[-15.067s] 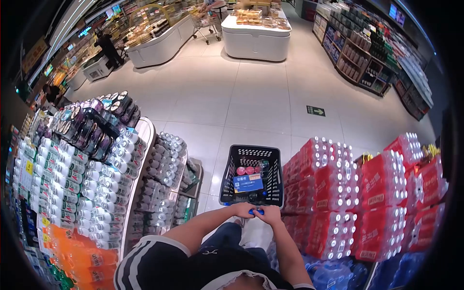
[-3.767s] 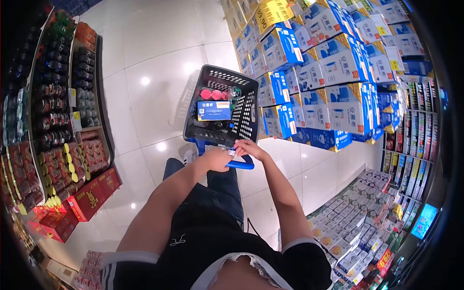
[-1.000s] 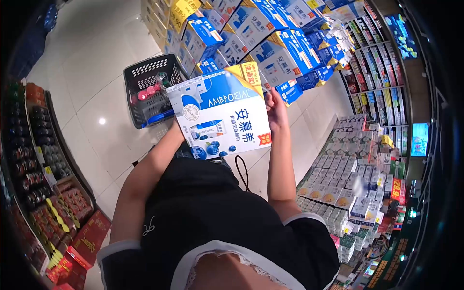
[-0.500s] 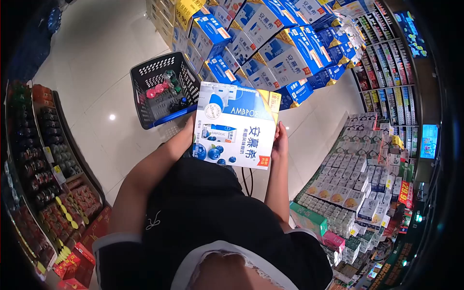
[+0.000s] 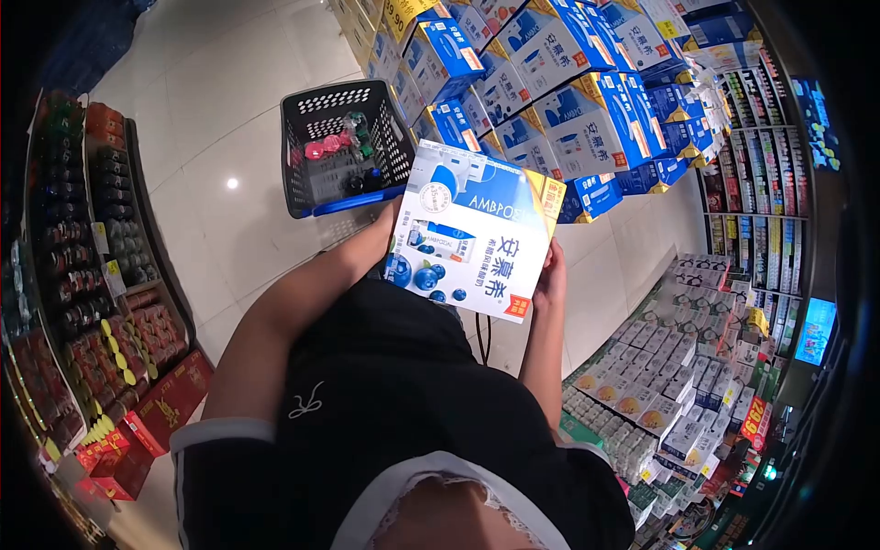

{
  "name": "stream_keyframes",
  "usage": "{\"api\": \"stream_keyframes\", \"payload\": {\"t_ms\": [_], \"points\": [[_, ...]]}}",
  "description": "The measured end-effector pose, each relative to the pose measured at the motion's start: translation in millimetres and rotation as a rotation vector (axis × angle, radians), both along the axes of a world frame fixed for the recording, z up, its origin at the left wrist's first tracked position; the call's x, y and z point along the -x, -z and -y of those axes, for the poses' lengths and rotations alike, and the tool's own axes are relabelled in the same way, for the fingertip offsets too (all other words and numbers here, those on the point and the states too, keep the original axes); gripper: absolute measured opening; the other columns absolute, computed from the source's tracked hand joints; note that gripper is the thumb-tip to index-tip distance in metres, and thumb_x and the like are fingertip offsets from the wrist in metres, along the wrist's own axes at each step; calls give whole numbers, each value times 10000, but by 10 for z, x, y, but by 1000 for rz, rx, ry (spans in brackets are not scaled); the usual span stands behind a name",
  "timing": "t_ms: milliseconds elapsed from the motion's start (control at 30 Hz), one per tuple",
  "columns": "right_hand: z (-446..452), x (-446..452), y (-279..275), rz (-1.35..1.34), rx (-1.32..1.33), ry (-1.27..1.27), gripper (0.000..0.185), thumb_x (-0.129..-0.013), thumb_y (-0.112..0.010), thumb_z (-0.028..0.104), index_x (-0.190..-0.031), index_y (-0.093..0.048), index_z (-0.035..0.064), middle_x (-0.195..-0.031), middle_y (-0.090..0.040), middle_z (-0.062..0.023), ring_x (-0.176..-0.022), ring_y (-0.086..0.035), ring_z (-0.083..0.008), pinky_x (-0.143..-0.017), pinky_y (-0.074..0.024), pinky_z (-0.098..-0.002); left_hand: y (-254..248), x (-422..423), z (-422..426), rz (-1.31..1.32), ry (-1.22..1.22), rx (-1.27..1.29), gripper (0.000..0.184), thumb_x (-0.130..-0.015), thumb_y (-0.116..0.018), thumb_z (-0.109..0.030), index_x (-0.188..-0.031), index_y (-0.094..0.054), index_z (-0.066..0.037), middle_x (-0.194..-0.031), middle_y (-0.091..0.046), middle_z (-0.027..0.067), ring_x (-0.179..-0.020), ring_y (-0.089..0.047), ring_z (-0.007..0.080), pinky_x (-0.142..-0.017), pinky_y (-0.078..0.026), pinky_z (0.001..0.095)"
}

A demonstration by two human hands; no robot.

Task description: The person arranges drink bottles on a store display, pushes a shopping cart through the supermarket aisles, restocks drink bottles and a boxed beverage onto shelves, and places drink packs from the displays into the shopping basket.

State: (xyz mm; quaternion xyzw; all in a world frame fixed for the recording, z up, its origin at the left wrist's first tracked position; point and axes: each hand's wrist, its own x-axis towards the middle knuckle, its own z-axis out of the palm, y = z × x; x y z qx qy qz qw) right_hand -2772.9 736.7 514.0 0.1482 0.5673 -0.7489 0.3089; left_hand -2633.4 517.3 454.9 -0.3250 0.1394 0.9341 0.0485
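A white and blue carton of blueberry yogurt drink (image 5: pixel 467 234) is held in front of my body, its printed face turned up and tilted. My left hand (image 5: pixel 389 227) grips its left side, with most of the fingers hidden behind the box. On the opposite side, my right hand (image 5: pixel 552 277) is closed at the lower right edge, fingers partly out of sight. Just beyond my left hand is a black shopping basket (image 5: pixel 302 156) with a blue handle (image 5: pixel 353 203). Inside it lie a pink item (image 5: pixel 327 146), a green see-through pack (image 5: pixel 357 128) and something dark.
Stacked blue and white cartons (image 5: pixel 587 119) rise ahead, close to the basket. Shelves of bottles and jars (image 5: pixel 73 247) line the left. Piled white boxes (image 5: pixel 642 367) stand at the right, before a tall drinks shelf (image 5: pixel 756 174). Pale tiled floor (image 5: pixel 220 110) runs between.
The view has shifted, so the basket, displays and carton appear further right. The carton is tilted slightly more clockwise. Both hands keep their hold on it.
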Motion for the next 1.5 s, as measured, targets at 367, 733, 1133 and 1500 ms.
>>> {"api": "stream_keyframes", "payload": {"t_ms": [367,733,1133,1500], "points": [[4,-61,-191,-24,-18,-27,341,-910,-471,250,-591,-375,174,-488,-336,77,-460,-366,-48,-476,-357,-193,408,286,-64,-51,88,-64,530,-937,-290,-417,-1236,-459,-12,-1185,-530,188,-1078,-534,309,-913,-437,449],[-321,-101,-841,-44,131,-64,323,-931,-457,275,-647,-404,130,-499,-276,63,-401,-235,-62,-418,-274,-203,722,314,-346,-192,195,-122,535,-935,-293,-441,-1239,-464,-36,-1155,-557,161,-1068,-545,279,-913,-434,424],[990,1713,723,21,-543,-674,297,-870,-580,287,-644,-457,138,-516,-361,63,-429,-337,-43,-413,-299,-197,164,355,410,97,31,1240,227,-872,-508,-173,-1010,-579,-8,-948,-610,130,-882,-590,251,-789,-441,335],[2379,3116,2342,-470,-681,-947,379,-817,-630,344,-579,-521,70,-501,-465,13,-412,-422,-80,-401,-317,-228,368,558,575,560,197,1629,388,-785,-590,-164,-1144,-501,-49,-1110,-489,133,-1076,-445,303,-924,-342,401]]}}
